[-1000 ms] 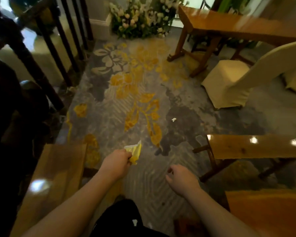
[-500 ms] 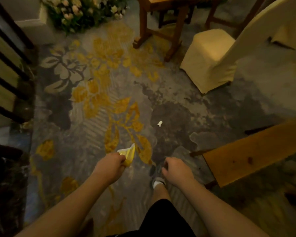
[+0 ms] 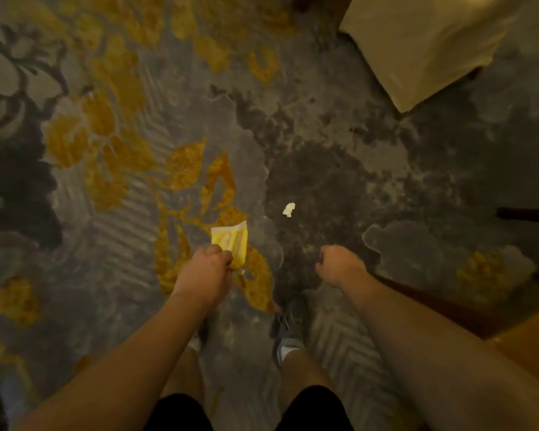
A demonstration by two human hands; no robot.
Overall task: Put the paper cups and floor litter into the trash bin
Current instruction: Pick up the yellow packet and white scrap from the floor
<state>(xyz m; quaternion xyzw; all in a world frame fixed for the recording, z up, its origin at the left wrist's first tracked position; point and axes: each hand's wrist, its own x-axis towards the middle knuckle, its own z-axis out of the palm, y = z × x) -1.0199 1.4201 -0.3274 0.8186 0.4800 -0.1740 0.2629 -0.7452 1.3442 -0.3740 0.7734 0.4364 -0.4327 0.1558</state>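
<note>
My left hand (image 3: 206, 270) is closed around a crumpled yellow wrapper (image 3: 232, 241), which sticks up out of the fist. A small white scrap of litter (image 3: 288, 209) lies on the dark patch of the carpet, ahead of both hands and slightly right of the wrapper. My right hand (image 3: 336, 264) hangs in a loose fist with nothing in it, below and to the right of the scrap. No trash bin or paper cup shows in the head view.
A patterned grey and gold carpet (image 3: 122, 169) covers the floor. A chair with a cream cover (image 3: 423, 48) stands at the upper right. A wooden bench edge (image 3: 517, 334) sits at the lower right. My shoes (image 3: 288, 331) are below the hands.
The view has tipped down and moved forward: the flowers, railing and table have left the frame. The white scrap is now much closer to my hands. The left hand still holds the wrapper.
</note>
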